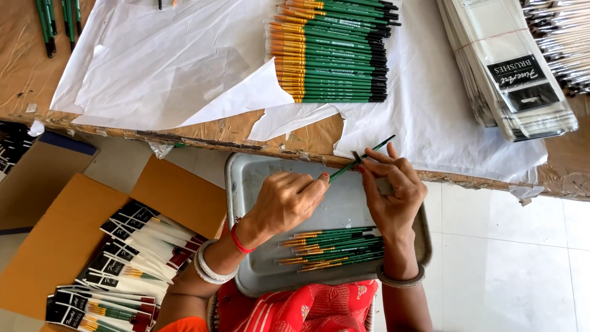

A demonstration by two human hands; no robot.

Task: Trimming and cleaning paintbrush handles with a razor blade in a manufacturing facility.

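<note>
While my left hand [286, 200] pinches the lower end of a green paintbrush [361, 158], its fingers closed on the handle, my right hand [393, 190] grips the same brush further up, fingers wrapped together around it. The brush slants up to the right, held above the far edge of a grey metal tray [246, 184] on my lap, just at the rim of the bench [24, 74]. More green brushes [335, 249] lie in a loose heap in the tray, near my right wrist. On the bench, a neat stack of green brushes [335, 52] rests on white paper [160, 61], with a pile of packets [510, 74] at the right. Filled packets [123, 264] lie on brown card at lower left.
</note>
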